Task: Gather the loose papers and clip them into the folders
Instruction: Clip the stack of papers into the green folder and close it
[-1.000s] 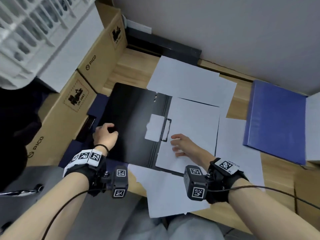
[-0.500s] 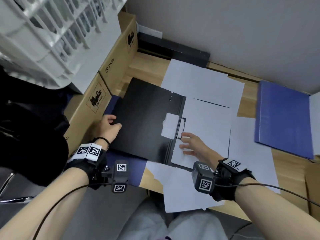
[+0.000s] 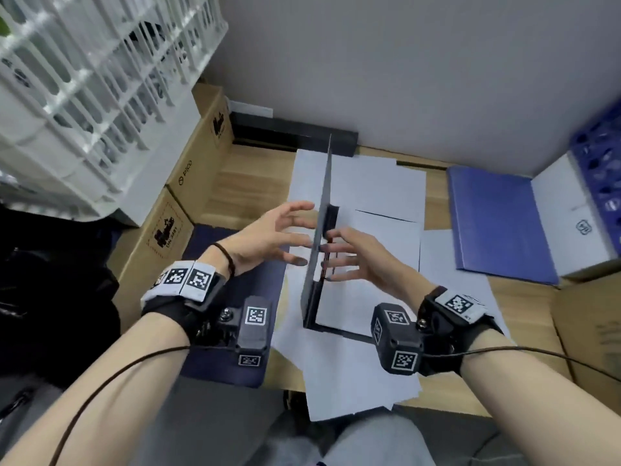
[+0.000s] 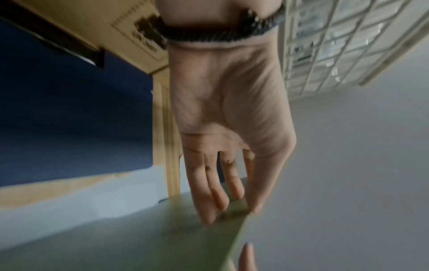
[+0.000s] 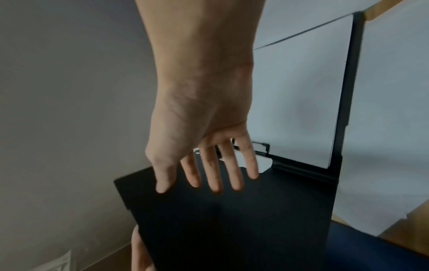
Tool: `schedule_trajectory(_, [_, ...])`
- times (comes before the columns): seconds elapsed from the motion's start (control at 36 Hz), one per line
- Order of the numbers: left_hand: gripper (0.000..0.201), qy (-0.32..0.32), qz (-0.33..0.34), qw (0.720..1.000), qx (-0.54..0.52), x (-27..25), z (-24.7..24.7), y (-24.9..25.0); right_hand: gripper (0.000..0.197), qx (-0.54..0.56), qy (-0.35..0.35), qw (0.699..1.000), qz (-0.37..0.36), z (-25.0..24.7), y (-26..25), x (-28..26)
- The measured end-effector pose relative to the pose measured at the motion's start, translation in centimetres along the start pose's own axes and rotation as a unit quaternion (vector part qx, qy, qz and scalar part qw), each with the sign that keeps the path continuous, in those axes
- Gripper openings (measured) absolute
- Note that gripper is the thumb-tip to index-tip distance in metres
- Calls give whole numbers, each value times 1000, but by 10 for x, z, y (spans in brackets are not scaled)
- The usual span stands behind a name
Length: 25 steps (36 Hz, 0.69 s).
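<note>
The black folder [image 3: 311, 297] lies on the desk with its left cover raised upright, edge-on in the head view. My left hand [image 3: 302, 233] presses the cover's outer face [image 4: 139, 238] with straight, spread fingers [image 4: 216, 199]. On the other side, my right hand [image 3: 339, 257] lays straight fingers [image 5: 214, 183] against the cover's inner face [image 5: 232, 229]. White sheets [image 3: 379, 290] sit in the folder's right half under the clip [image 5: 262, 148]. Loose papers lie behind [image 3: 379, 183], to the right [image 3: 450, 264] and in front [image 3: 353, 381] of the folder.
A blue folder [image 3: 494, 223] lies shut at the right, beside a white box [image 3: 571, 213]. Cardboard boxes [image 3: 188, 203] and a white crate [image 3: 84, 79] line the left. A dark blue mat [image 3: 235, 331] lies under my left wrist. The wall stands close behind.
The folder's left cover, flat before, has swung up to vertical. My left hand left its edge and now pushes its outer face; my right hand rose from the clipped paper to the inner face.
</note>
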State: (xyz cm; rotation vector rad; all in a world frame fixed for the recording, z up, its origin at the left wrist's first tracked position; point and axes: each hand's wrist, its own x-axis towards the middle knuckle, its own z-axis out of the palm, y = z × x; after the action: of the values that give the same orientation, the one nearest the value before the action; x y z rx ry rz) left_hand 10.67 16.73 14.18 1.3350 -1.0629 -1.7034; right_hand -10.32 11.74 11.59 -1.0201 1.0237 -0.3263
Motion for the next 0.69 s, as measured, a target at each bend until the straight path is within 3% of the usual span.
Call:
schedule_trajectory(0.08, [60, -59, -32, 998, 9, 19, 26, -3, 45, 6, 34, 999, -30, -16, 0, -15])
schedule_trajectory(0.22, [60, -100, -82, 991, 42, 47, 56, -21, 21, 34, 128, 991, -32, -56, 24, -36])
schedule_trajectory(0.33, [57, 2, -109, 994, 28, 65, 71, -45, 22, 37, 278, 960, -15, -88, 52, -53])
schedule_trajectory(0.42, [51, 104, -130, 985, 40, 75, 70, -67, 33, 26, 320, 947, 32, -109, 84, -65])
schedule_trajectory(0.61, [38, 213, -206, 950, 93, 73, 55, -118, 26, 50, 274, 948, 153, -123, 135, -75])
schedule_trajectory(0.69, [23, 208, -234, 943, 109, 66, 54, -129, 28, 58, 247, 951, 178, -120, 145, -74])
